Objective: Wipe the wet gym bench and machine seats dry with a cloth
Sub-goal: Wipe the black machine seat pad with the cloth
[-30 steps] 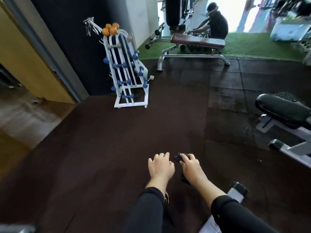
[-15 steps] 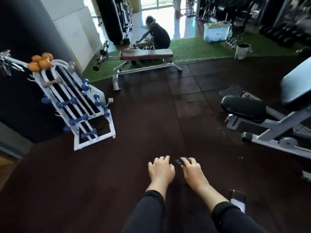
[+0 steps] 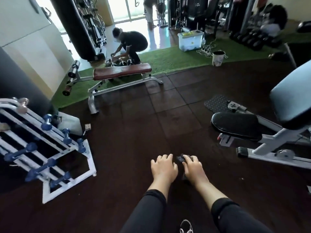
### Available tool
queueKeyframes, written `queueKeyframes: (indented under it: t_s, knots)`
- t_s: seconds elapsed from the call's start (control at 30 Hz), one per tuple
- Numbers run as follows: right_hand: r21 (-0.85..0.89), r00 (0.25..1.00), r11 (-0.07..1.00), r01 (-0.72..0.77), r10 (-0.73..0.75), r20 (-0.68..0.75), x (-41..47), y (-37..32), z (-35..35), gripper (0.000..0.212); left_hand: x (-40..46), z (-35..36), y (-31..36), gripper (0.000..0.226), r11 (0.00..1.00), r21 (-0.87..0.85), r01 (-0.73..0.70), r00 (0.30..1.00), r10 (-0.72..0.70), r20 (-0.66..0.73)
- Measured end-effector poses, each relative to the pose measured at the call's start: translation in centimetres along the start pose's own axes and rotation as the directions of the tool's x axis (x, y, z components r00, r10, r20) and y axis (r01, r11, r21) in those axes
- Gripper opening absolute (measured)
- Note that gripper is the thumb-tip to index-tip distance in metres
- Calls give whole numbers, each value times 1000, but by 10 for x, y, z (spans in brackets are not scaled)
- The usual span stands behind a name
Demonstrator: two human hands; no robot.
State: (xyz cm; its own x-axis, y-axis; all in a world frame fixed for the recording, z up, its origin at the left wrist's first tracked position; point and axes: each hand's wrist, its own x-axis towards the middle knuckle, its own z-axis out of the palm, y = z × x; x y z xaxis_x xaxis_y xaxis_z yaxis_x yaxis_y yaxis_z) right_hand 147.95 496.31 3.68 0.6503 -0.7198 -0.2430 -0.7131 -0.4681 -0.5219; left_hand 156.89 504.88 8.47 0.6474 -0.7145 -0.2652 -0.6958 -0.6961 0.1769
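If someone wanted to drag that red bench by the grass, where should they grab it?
Probably the end of the red bench with the roller pads, approached from the left. The round bars stick out clear of the frame and suit curled hands; the wide flat pad offers little grip.

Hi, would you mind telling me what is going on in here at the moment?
A person is crossing the gym floor with both arms out in front. The right hand grips a small dark cloth; the left hand holds nothing. No wiping is under way: the red flat bench lies ahead by the green turf, and the machine's black seat is off to the right. Another person crouches behind the bench.
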Motion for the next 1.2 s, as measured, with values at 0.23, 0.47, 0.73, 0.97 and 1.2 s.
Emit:
queueKeyframes:
  t_s: [0.23, 0.47, 0.73, 0.97, 1.2]
  knots:
    - [-26, 998, 998, -62, 62, -17, 96, 8, -30, 44, 102, -24, 22, 48, 998, 32, -59, 997, 57, 54]
    - [39, 964, 968, -249, 252, -86, 189, 35, -50, 43, 229, -30, 63, 49, 964, 68, -255, 959, 244, 143]
    - [120, 838, 873, -473, 488, -243, 295, 57, -102, 44, 382, -62, 138, 50, 861, 60, -504, 852, 486, 193]
    - [288, 704, 768, -572, 640, -307, 316, 91, -125, 44, 426, -49, 214, 48, 706, 67, -705, 691, 663, 289]
    - [334, 622, 696, -636, 718, -314, 338, 164, -156, 43, 460, -15, 297, 48, 610, 52, -791, 589, 736, 334]
